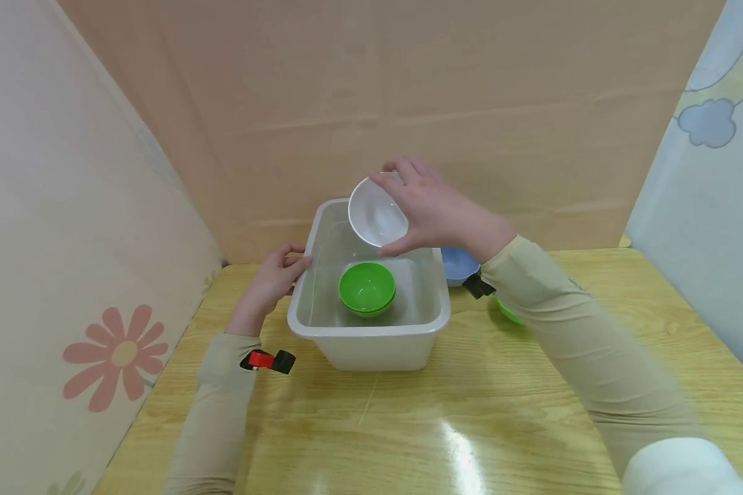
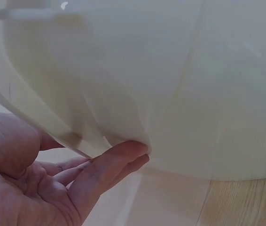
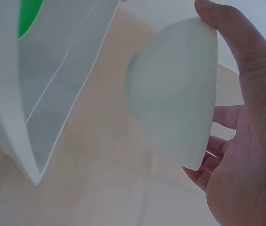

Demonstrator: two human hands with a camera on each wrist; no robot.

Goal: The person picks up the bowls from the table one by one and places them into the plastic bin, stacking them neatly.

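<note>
While the right hand grips the tilted white bowl above the bin, which the open left hand steadies, a loosened grip could drop it onto the green bowl.

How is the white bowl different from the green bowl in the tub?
The white bowl is held up in the air by the right hand, while the green bowl sits on the bottom of the clear plastic tub. The white bowl is tipped on its side; the green bowl stands upright. One is white, the other bright green. Both are small, round and look empty.
</note>
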